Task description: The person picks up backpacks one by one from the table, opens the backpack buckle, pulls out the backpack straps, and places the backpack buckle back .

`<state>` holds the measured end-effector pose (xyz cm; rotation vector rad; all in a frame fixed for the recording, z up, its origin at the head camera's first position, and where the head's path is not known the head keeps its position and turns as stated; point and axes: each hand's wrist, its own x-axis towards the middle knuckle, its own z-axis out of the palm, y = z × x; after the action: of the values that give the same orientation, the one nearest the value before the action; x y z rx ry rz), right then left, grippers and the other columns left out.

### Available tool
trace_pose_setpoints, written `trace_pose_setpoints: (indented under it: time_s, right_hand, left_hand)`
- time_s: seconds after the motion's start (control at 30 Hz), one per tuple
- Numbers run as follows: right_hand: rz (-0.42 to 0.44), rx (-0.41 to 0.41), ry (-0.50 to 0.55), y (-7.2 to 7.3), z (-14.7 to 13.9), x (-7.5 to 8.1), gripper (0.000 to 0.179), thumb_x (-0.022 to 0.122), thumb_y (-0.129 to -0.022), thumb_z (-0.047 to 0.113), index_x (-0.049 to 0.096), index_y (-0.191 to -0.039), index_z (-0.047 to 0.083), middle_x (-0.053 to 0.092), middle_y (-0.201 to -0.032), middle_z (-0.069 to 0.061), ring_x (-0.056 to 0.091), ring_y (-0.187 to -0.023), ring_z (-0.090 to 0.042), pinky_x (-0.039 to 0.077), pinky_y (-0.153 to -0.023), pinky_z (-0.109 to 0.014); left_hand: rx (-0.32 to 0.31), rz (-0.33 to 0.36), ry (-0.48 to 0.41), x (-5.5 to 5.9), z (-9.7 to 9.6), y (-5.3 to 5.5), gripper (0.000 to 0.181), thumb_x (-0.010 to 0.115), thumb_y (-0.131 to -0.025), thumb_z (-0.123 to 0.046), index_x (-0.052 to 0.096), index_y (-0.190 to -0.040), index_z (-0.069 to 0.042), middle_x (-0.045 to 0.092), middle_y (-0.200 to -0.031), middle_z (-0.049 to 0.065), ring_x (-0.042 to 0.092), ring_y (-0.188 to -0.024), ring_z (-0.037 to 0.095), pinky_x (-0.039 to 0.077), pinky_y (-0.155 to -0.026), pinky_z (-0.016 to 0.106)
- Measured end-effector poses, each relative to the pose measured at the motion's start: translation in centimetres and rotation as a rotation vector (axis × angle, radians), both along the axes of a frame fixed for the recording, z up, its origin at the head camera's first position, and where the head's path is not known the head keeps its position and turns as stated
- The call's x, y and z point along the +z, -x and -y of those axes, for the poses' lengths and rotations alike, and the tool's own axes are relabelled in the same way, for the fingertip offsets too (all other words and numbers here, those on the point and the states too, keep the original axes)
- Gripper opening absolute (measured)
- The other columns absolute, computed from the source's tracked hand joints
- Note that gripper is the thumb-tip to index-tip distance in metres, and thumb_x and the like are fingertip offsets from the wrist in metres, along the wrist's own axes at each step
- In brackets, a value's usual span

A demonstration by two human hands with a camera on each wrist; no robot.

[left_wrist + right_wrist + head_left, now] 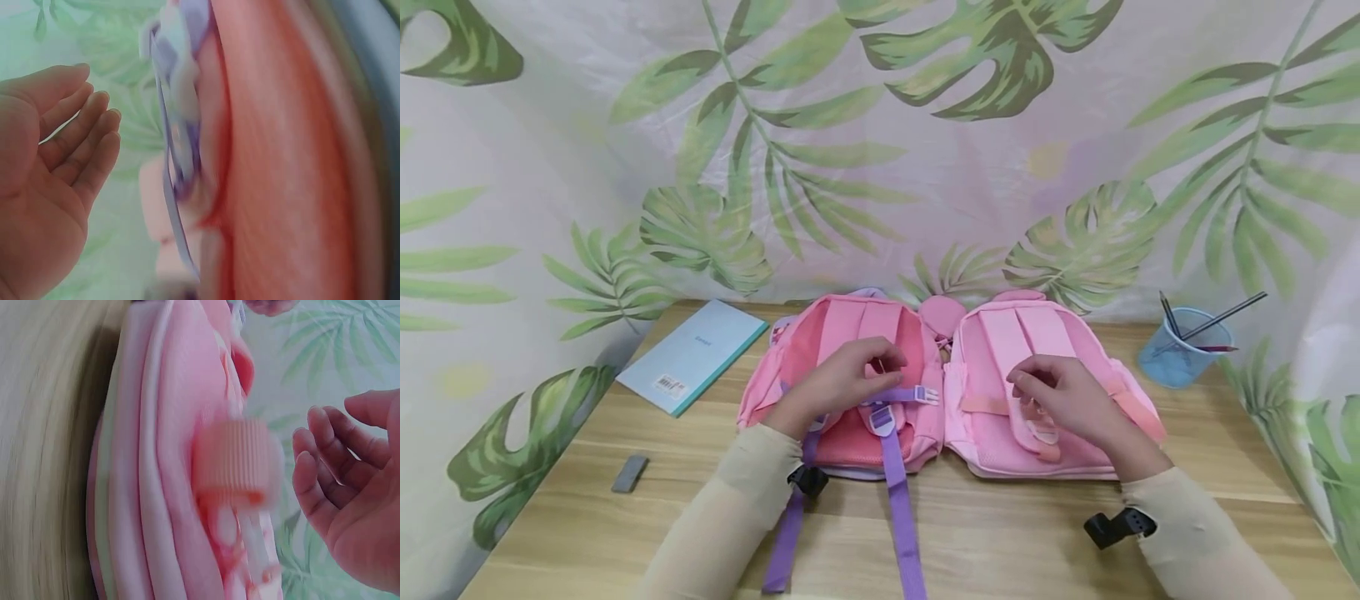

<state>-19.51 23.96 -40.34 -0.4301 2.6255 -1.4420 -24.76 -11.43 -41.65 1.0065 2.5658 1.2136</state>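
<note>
Two pink backpacks lie side by side, straps facing up. Over the left backpack (850, 450), which has purple webbing (897, 500) and a white buckle (927, 395), hovers my left hand (857, 371). Its fingers are loosely bent and hold nothing; the left wrist view shows a gap between this hand (56, 144) and the bag. Above the lighter right backpack (992, 450), my right hand (1067, 396) is likewise loosely bent around nothing. In the right wrist view that hand (356, 487) stands apart from a ribbed peach strap (231, 456).
A light-blue notebook (696, 354) lies at the back left of the wooden table (1000, 542), with a small grey eraser-like block (630, 473) nearer the front. At the right stands a blue mesh cup (1176, 358) with pencils. A leaf-print curtain (850, 167) hangs behind.
</note>
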Motion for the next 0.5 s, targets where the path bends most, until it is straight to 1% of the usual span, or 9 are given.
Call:
trace_pose_setpoints:
  time_s: [0.17,0.23,0.33,0.4,0.5]
  right_hand:
    - [-0.07,-0.028,-0.092,-0.2,-1.7,-0.1,0.022,0.065,-0.108,0.015,0.075,-0.116,-0.004,0.073,-0.093,-0.01,0.066,-0.084,-0.02,0.055,-0.072,-0.024]
    - [-0.085,-0.039,-0.137,-0.4,-2.4,-0.1,0.022,0.066,-0.108,0.016,0.076,-0.116,-0.002,0.075,-0.096,-0.009,0.067,-0.087,-0.021,0.055,-0.074,-0.024]
    - [-0.091,-0.066,-0.199,-0.6,-3.5,-0.1,0.022,0.068,-0.108,0.019,0.078,-0.117,0.003,0.077,-0.102,-0.007,0.066,-0.092,-0.02,0.055,-0.08,-0.023]
    - [-0.086,-0.077,-0.209,-0.6,-4.2,-0.1,0.022,0.068,-0.107,0.019,0.078,-0.118,0.003,0.077,-0.105,-0.007,0.064,-0.093,-0.018,0.055,-0.08,-0.023]
    - [-0.071,-0.089,-0.2,-0.6,-5.3,-0.3,0.022,0.069,-0.107,0.017,0.077,-0.12,0.001,0.075,-0.107,-0.01,0.061,-0.092,-0.019,0.054,-0.076,-0.023]
  left_hand:
    - [-0.049,0.002,0.011,0.5,-2.6,0.1,0.02,0.074,-0.102,-0.014,0.073,-0.119,-0.004,0.073,-0.108,0.005,0.064,-0.1,0.016,0.057,-0.095,0.043]
    - [-0.064,0.012,0.03,0.5,-3.6,0.2,0.019,0.073,-0.103,-0.015,0.073,-0.119,-0.004,0.073,-0.108,0.004,0.064,-0.099,0.015,0.058,-0.095,0.041]
    - [-0.089,0.013,0.061,0.6,-5.3,0.4,0.018,0.072,-0.104,-0.016,0.074,-0.118,-0.005,0.072,-0.106,0.002,0.064,-0.098,0.013,0.057,-0.093,0.034]
    - [-0.101,0.013,0.083,0.6,-6.4,0.5,0.017,0.072,-0.104,-0.017,0.074,-0.117,-0.007,0.072,-0.106,0.001,0.064,-0.097,0.013,0.056,-0.091,0.03]
    - [-0.102,-0.012,0.126,0.9,-8.0,0.4,0.018,0.072,-0.104,-0.019,0.074,-0.118,-0.008,0.074,-0.108,0.002,0.065,-0.099,0.014,0.055,-0.091,0.028]
